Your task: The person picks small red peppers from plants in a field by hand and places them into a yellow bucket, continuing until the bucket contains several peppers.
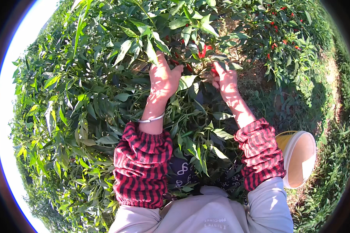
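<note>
Both of my hands reach into a leafy chili pepper plant [186,83]. My left hand [164,77] is among the leaves with its thumb spread; its fingertips are hidden by foliage, so I cannot tell whether they grip anything. A dark red chili lies just beyond that thumb. To the right, my right hand [226,78] has its fingers curled around red chilies [213,71], which show partly at the fingertips. Bright red chilies [203,51] hang between and a little beyond the two hands, partly covered by leaves.
A yellowish bucket [300,159] with a pale rim tilts beside my right forearm, its mouth facing right. More plants with red chilies [275,27] grow at the upper right. Dense foliage [75,122] fills the left side. A strip of bare soil [334,78] runs along the right.
</note>
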Tool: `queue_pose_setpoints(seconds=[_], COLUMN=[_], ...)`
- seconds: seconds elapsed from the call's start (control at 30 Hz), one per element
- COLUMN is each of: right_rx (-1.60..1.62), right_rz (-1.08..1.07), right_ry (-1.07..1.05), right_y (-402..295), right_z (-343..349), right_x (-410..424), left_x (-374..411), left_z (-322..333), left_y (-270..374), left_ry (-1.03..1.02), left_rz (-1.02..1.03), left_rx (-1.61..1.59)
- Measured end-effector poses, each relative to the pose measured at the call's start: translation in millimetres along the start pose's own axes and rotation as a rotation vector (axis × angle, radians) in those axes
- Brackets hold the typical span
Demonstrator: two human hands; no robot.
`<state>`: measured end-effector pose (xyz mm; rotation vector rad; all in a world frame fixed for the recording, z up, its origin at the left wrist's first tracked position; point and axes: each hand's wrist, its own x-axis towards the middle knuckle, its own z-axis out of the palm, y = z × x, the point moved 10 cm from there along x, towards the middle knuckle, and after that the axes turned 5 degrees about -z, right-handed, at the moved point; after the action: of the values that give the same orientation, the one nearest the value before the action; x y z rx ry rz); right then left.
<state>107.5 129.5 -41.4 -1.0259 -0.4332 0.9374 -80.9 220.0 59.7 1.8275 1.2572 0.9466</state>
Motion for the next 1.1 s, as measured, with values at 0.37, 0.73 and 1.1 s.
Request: queue_pose_setpoints(seconds=[0.37, 0.73, 1.1], right_rx=[-0.568, -0.972, -0.387], right_rz=[-0.595, -0.384, 0.080], right_ry=[-0.264, -0.388, -0.391], right_y=[-60, -5, -94], right_z=[59, 89, -44], right_x=[-30, 17, -91], left_x=[0, 3, 9], left_z=[-6, -30, -1], left_y=[10, -23, -46], left_ry=[0.131, 0.269, -0.074], left_rz=[0.226, -0.139, -0.361], left_rx=[0.268, -0.615, -0.561])
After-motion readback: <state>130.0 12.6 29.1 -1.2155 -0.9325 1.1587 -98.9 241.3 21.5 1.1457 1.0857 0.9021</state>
